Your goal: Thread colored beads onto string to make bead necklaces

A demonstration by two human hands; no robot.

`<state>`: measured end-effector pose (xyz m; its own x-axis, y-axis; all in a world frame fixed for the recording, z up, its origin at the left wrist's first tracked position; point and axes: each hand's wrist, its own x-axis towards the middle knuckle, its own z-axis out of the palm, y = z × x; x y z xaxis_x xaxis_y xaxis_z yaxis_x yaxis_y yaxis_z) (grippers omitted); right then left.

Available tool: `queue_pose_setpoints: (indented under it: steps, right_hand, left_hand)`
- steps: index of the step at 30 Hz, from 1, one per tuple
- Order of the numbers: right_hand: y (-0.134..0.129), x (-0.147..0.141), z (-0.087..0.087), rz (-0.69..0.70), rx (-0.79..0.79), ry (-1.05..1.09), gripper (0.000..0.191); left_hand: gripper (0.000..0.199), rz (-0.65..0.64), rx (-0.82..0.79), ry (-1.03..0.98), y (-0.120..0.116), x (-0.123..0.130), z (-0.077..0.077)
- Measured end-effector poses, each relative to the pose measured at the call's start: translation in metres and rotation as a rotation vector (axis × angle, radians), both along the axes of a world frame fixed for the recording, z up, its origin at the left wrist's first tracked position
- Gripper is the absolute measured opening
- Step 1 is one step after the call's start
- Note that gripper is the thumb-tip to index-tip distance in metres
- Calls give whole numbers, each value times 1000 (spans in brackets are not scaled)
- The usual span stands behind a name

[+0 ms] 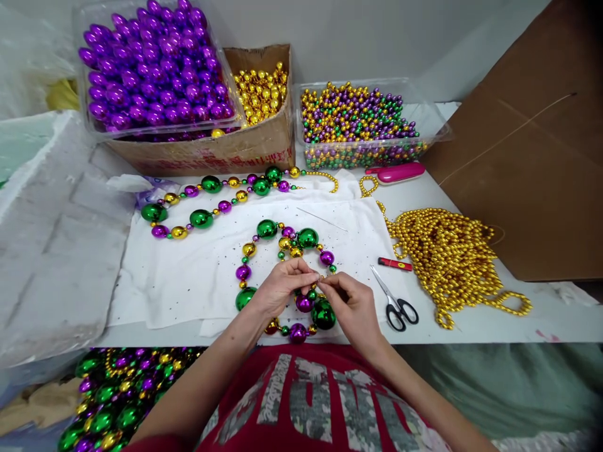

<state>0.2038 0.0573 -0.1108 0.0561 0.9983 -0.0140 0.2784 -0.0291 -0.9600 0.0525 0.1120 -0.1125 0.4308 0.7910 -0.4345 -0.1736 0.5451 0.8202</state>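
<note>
Two bare hands, both pinched down tight, fingertips practically meeting. Left hand (282, 285) comes in across the middle of the necklace (304, 304); right hand (352, 302) sits over its right side, just beside a big green bead (323, 313). Looks to me like everything hangs on that little gap between the fingertips: the tiny bit of necklace they've got sits right there, left hand on one side, right on the other. String or small bead? Can't tell, too small and half hidden. Rest of the necklace lies on the white cloth (157, 279) in a rough loop, a bit longer front to back I'd say, under and around the hands. It curves past the far side, down the left, then along the near edge by the shirt (301, 392). Scissors (396, 304) lie apart, off to the right, nearer the right hand.
</note>
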Motion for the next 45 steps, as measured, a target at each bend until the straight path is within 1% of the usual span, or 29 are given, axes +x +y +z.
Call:
queue_pose_setpoints:
  steps: [2,3,6,8,9,11,13,16,19,21,23,25,27,28,30,31,33,35,36,38,43,45]
  right_hand:
    - [-2,-2,-2,-13,-14,38,13]
    - [-2,-3,-4,-21,-50,93,15]
    - [-1,-4,-10,-33,-268,404,21]
    - [2,-3,-13,-8,-416,621,21]
    - [3,-3,-15,9,-464,697,21]
    - [7,-2,-17,20,-504,787,22]
    - [10,-1,-19,2,-519,837,21]
    - [12,-2,-21,-27,-543,898,18]
    - [9,-4,-23,-82,-511,917,18]
    - [7,-6,-24,-127,-439,848,16]
    - [4,-7,-25,-158,-292,665,13]
    - [2,-8,-23,-159,-108,428,9]
    - [1,-8,-19,-138,39,249,5]
    - [1,-7,-17,-125,80,202,6]
    - [2,-6,-14,-93,93,197,7]
    - [3,-6,-13,-76,56,237,8]
    - [6,-4,-13,-47,-74,371,11]
    - [9,-3,-15,-39,-192,499,15]
    - [11,-3,-15,-39,-219,536,16]
    - [14,-4,-16,-34,-213,541,17]
    - [19,-4,-14,-60,-80,373,9]
    - [21,-1,-13,-56,-85,394,8]
  left_hand:
    - [23,29,4,-8,0,0,2]
    - [23,38,17,-7,0,0,2]
    - [23,49,96,26,0,0,2]
    - [23,45,179,64,-1,0,2]
    - [23,35,224,82,-1,0,2]
    - [22,-6,305,109,-2,0,4]
    - [18,-49,394,150,-3,0,7]
    - [11,-96,635,304,-4,0,10]
    - [10,-159,909,517,-4,0,7]
    - [11,-191,1032,625,-5,1,1]
    - [12,-176,1114,679,-7,3,-6]
    - [12,-115,1154,685,-10,6,-13]
    - [11,-23,1130,649,-13,10,-16]
    - [10,33,1080,611,-15,12,-16]
    - [5,143,922,501,-16,16,-15]
    - [3,190,831,440,-16,18,-13]
    - [6,257,672,339,-15,20,-9]
    - [10,292,569,277,-13,22,-6]
    - [12,300,536,258,-13,22,-5]
    - [13,301,504,235,-13,22,-4]
    - [13,301,508,215,-14,23,-5]
    - [13,301,506,217,-14,22,-6]
